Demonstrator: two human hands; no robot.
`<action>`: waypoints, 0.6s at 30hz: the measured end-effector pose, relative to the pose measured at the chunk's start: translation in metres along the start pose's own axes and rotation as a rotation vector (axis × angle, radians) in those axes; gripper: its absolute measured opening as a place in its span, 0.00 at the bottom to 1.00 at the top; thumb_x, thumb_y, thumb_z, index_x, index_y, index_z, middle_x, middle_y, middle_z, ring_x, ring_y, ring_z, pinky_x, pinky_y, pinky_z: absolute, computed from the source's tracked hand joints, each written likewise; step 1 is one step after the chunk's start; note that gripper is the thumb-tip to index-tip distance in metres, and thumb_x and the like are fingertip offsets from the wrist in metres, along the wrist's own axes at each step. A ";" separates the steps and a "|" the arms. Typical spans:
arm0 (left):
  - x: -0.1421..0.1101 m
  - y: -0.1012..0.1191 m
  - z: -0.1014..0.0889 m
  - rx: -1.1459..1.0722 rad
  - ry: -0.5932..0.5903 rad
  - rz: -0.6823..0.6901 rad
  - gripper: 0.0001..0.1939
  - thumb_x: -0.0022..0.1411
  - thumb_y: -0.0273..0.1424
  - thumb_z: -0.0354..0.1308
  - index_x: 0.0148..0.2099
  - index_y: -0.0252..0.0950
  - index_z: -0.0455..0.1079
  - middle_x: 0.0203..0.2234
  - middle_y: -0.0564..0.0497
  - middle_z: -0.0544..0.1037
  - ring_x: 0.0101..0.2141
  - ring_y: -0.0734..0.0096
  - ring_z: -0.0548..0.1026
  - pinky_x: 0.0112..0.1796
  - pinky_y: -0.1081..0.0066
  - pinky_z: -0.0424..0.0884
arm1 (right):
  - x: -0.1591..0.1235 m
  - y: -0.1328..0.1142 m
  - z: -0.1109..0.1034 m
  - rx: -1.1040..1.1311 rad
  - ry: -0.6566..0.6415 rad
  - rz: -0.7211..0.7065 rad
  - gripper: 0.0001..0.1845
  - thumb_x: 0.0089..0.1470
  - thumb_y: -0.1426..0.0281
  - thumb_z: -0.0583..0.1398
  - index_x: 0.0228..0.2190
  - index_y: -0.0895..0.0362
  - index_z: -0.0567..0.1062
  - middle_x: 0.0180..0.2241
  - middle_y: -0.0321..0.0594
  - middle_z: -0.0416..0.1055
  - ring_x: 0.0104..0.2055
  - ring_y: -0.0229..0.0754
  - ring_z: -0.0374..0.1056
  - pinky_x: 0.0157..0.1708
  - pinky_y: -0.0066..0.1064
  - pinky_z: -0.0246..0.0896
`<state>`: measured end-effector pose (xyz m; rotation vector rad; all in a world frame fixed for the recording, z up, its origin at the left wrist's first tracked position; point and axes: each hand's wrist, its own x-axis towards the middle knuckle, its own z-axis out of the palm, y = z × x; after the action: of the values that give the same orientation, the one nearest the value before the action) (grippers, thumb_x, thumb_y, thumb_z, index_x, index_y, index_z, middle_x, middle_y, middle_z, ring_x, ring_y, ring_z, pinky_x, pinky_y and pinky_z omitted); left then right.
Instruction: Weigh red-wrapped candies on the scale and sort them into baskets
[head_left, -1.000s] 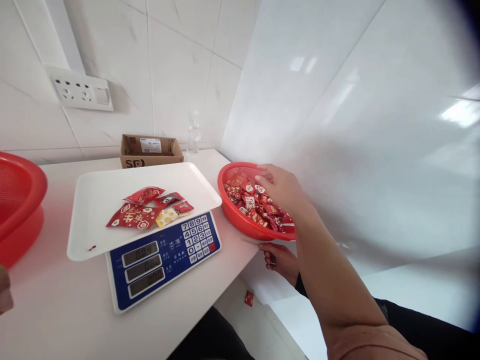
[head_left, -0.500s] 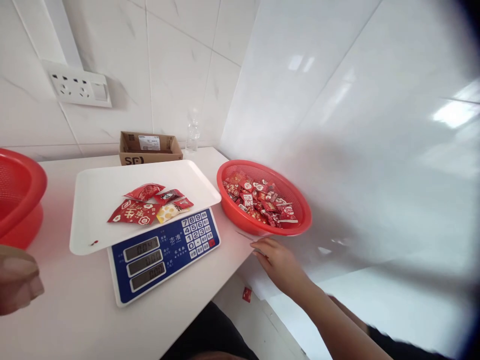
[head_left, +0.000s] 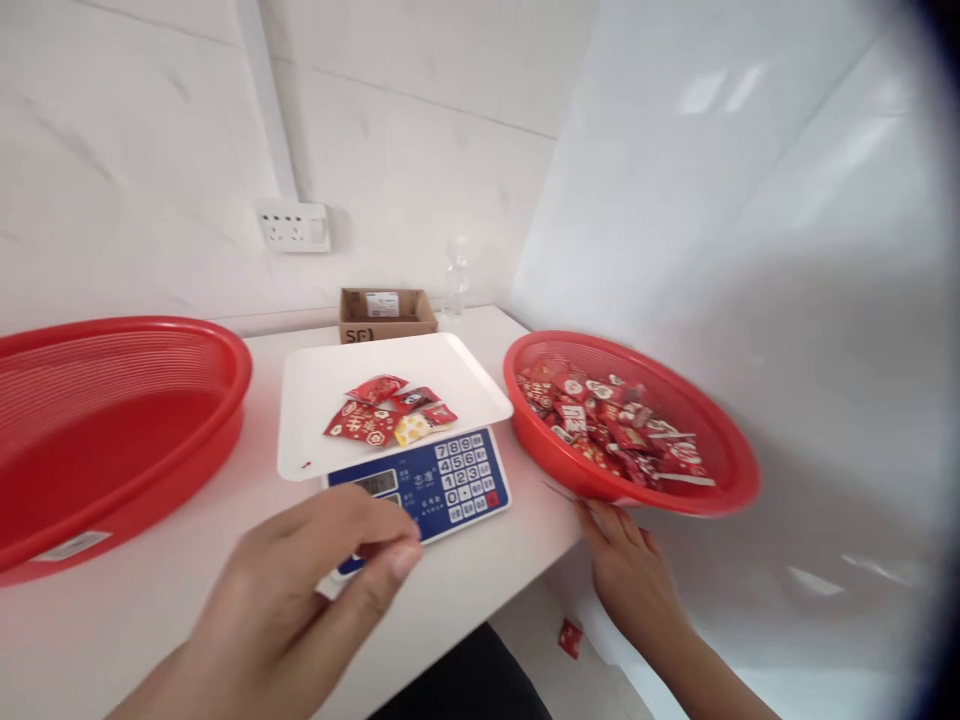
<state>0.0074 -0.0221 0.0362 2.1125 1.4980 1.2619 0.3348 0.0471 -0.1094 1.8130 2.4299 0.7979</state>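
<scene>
My left hand [head_left: 322, 580] hovers over the front of the digital scale [head_left: 465, 480], covering part of its displays. Its fingers are curled, with thumb and index tips nearly together; I cannot make out anything between them. On the scale's white tray [head_left: 315, 390] lie several wrapped snack packets: a large red one [head_left: 360, 424], smaller red ones and a yellow-and-white one [head_left: 412, 430]. My right hand [head_left: 626, 560] is closed at the table edge, just below the right red basket [head_left: 555, 465]. A thin, dark, pointed thing [head_left: 559, 491] sticks out from its fingertips. That basket holds many red packets [head_left: 600, 415].
Another red basket [head_left: 150, 500] stands on the left of the white table [head_left: 480, 590]. Behind the scale are an open cardboard box [head_left: 386, 330] and a clear bottle [head_left: 456, 285]. A red packet [head_left: 570, 638] lies on the floor. A wall panel [head_left: 750, 250] rises at the right.
The view has swung left, so things appear farther right and more of the left basket shows. My left hand has come from the left edge to before the scale. My right hand stays by the basket.
</scene>
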 end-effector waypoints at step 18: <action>-0.081 -0.009 0.015 -0.045 -0.315 -0.531 0.09 0.63 0.32 0.50 0.32 0.39 0.70 0.26 0.55 0.76 0.27 0.77 0.71 0.31 0.81 0.66 | -0.018 0.026 0.083 0.136 0.224 -0.256 0.23 0.51 0.77 0.49 0.48 0.64 0.71 0.48 0.55 0.70 0.44 0.55 0.70 0.39 0.44 0.66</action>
<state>0.0054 -0.0843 -0.0188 1.6255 1.7009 0.7269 0.3886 0.0685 -0.1761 1.4731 2.8455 0.8737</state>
